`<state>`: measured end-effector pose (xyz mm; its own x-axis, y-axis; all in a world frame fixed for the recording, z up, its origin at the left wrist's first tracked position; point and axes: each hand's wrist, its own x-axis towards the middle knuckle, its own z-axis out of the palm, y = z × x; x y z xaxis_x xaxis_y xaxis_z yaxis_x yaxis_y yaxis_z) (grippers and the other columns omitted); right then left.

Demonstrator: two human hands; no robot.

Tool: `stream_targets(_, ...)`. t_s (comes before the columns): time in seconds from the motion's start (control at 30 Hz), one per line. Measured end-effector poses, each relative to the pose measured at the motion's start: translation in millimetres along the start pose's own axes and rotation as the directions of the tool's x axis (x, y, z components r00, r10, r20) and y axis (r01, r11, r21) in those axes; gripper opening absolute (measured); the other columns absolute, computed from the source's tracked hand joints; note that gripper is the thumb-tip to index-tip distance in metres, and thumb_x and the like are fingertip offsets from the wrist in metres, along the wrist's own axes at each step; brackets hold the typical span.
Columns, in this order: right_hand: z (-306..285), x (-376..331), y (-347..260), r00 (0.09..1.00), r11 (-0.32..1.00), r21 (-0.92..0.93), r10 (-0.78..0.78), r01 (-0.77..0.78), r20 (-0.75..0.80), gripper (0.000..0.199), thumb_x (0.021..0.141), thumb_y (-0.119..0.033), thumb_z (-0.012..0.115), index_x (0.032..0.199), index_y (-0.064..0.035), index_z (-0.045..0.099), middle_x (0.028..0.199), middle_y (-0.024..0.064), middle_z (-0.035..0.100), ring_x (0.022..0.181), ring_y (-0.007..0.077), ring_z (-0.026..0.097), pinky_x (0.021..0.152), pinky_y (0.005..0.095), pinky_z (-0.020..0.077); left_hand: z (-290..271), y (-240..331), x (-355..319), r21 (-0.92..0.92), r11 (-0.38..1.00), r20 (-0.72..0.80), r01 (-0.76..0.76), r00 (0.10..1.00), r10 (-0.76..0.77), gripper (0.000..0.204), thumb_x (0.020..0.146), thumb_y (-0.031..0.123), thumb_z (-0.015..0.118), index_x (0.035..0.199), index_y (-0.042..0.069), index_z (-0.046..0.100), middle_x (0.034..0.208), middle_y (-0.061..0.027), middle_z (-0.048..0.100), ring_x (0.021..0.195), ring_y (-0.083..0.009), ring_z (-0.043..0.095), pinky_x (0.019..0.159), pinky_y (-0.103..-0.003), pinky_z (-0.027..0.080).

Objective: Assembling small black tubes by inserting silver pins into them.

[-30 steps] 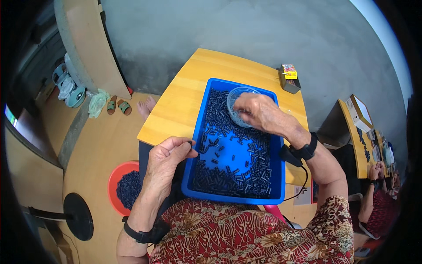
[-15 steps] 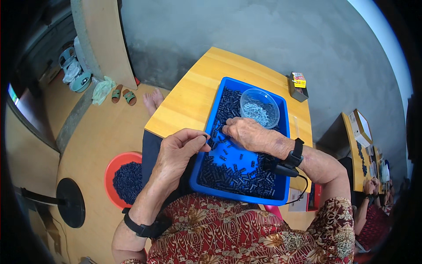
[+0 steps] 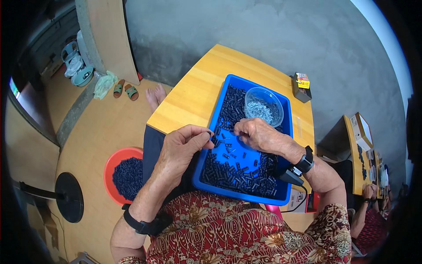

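A blue tray sits at the table edge, holding many small black plastic pieces heaped at its near and far ends. Inside it, at the far right, stands a clear round tub of small silver metal pieces. My left hand is over the tray's left rim, thumb and forefinger pinching a small black plastic piece. Over the middle of the tray, just short of the tub, my right hand has its fingers drawn together downward. Whatever they hold is hidden.
The tray rests on a yellow wooden table. A small dark box with a yellow pack on it stands at the table's far right. On the floor at left are a red basin of black pieces and a round black stand base. Another person sits far right.
My right hand has shifted slightly right within the tray, away from the left hand. My left hand keeps its pinch. The whole view has shifted slightly.
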<state>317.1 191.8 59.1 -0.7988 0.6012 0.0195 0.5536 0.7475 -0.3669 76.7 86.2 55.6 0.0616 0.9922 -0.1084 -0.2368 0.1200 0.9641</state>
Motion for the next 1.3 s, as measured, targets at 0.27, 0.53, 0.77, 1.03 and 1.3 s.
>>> stream_targets(0.27,12.2,13.7,-9.2,0.996,0.986,-0.139,-0.093,0.092,0.001,0.009,0.084,-0.005,0.063,0.092,0.0004,0.063,0.089,0.018,0.065,0.088,0.0385,0.067,0.074,0.0459,0.0561,0.5,-1.7,0.6,-0.02,1.0,-0.004,-0.001,1.0,0.001,0.023,0.094,0.02,0.069,0.108,0.001,0.069,0.094,-0.0049,0.07,0.087,-0.0115,0.066,0.086,-0.026,0.049)
stream_targets(0.53,20.9,24.3,-7.9,0.997,0.985,-0.156,-0.073,0.077,0.033,0.01,0.079,-0.001,0.066,0.088,0.0004,0.062,0.09,0.0169,0.065,0.087,0.0372,0.066,0.073,0.0446,0.0552,1.4,0.1,0.3,-0.026,1.0,-0.001,0.003,1.0,-0.003,0.025,0.093,0.02,0.07,0.108,0.001,0.069,0.094,-0.0048,0.07,0.086,-0.0113,0.066,0.086,-0.025,0.049)
stream_targets(0.77,12.7,21.0,-16.4,0.998,0.993,-0.102,-0.067,0.065,-0.011,0.009,0.079,-0.004,0.065,0.086,0.0009,0.061,0.086,0.017,0.066,0.082,0.037,0.067,0.07,0.0432,0.0543,0.4,-2.5,0.9,-0.038,0.999,0.027,-0.016,0.999,0.017,0.023,0.093,0.017,0.07,0.109,0.001,0.069,0.094,-0.0061,0.071,0.088,-0.0117,0.066,0.085,-0.025,0.05)
stream_targets(1.03,-21.0,2.6,-52.9,0.977,0.726,0.685,0.184,-0.061,-0.107,0.006,0.087,0.002,0.063,0.091,-0.0002,0.066,0.085,0.0014,0.066,0.076,0.0068,0.061,0.067,0.0242,0.0505,5.5,0.0,-4.0,0.012,0.999,0.093,-0.04,0.995,0.039,0.02,0.093,0.011,0.069,0.109,-0.001,0.067,0.096,-0.0061,0.071,0.091,-0.0114,0.066,0.086,-0.025,0.051)
stream_targets(1.3,-18.6,-6.0,-76.3,0.945,0.551,0.832,0.238,0.06,-0.225,0.008,0.089,-0.003,0.07,0.098,-0.0021,0.07,0.082,-0.0032,0.065,0.074,0.0008,0.058,0.064,0.0174,0.047,11.3,5.8,-9.9,0.103,0.983,0.148,-0.152,0.98,0.136,0.018,0.095,0.011,0.067,0.108,-0.002,0.069,0.096,-0.0056,0.071,0.091,-0.0101,0.065,0.085,-0.023,0.051)
